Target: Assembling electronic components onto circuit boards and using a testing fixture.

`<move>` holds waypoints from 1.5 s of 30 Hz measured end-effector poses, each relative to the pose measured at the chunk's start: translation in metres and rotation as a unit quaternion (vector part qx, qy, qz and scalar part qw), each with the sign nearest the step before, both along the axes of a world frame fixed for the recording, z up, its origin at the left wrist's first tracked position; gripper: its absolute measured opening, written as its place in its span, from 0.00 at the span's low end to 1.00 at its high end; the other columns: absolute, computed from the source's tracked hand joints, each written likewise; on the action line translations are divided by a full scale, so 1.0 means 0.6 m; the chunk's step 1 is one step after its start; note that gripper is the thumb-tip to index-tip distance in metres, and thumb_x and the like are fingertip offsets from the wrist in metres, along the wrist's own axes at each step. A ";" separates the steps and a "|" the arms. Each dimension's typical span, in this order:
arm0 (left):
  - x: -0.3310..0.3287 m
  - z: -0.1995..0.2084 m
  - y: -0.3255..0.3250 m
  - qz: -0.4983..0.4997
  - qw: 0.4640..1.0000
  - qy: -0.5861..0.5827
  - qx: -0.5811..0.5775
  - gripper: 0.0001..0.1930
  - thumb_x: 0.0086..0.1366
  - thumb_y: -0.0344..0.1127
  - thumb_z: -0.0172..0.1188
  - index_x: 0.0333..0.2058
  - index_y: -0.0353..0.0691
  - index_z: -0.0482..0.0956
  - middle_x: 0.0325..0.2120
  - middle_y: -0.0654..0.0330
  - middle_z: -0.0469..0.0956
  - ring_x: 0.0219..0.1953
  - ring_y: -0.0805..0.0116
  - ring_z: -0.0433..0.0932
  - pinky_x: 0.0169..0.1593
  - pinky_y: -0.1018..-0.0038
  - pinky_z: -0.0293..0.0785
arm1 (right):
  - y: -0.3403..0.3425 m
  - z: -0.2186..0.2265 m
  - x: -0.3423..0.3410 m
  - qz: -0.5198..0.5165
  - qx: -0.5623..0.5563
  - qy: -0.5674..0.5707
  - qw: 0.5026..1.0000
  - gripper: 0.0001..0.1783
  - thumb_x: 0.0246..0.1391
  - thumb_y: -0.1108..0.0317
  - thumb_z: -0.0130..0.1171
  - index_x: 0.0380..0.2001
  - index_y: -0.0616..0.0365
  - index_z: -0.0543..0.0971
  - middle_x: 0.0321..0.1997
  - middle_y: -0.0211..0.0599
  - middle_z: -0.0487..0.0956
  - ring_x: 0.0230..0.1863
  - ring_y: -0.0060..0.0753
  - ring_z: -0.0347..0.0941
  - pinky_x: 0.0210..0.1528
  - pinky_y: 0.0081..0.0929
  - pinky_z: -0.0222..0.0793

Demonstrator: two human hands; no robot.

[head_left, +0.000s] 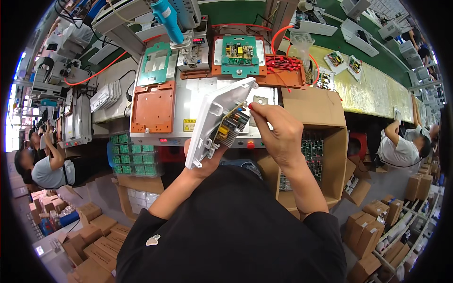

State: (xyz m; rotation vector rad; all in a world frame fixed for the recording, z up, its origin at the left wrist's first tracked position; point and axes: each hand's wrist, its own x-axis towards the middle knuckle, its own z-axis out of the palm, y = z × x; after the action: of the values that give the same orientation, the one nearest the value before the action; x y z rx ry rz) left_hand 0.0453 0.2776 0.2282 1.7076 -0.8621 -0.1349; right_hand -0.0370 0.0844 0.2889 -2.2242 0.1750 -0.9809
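My left hand grips a white plastic housing from below and holds it tilted above the front edge of the bench. A circuit board with a yellow coil, dark parts and a finned metal heat sink sits inside the housing. My right hand is closed in a pinch on a small red piece at the board's upper right end. Whether that piece is a wire end or a connector is too small to tell.
Behind the housing, a teal fixture bears another circuit board. Red leads lie in a brown tray beside it. An orange-brown plate lies left; a blue cylindrical tool hangs above. An open cardboard box holds boards at right. Co-workers sit on both sides.
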 end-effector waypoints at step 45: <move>0.019 -0.048 0.007 -0.269 0.820 0.459 0.212 0.22 0.68 0.28 0.58 0.60 0.31 0.68 0.49 0.54 0.78 0.48 0.70 0.78 0.52 0.74 0.75 | -0.495 -0.411 -0.330 -0.371 0.680 -0.216 0.594 0.35 0.65 0.53 0.53 0.62 0.70 0.58 0.68 0.62 0.58 0.59 0.60 0.69 0.51 0.59 0.77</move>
State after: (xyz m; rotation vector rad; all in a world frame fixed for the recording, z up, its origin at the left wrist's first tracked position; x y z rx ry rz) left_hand 0.0570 0.2817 0.1995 1.4558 -0.5440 -1.5034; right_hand -0.2353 -0.2124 0.0421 -0.3782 1.2210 -1.1121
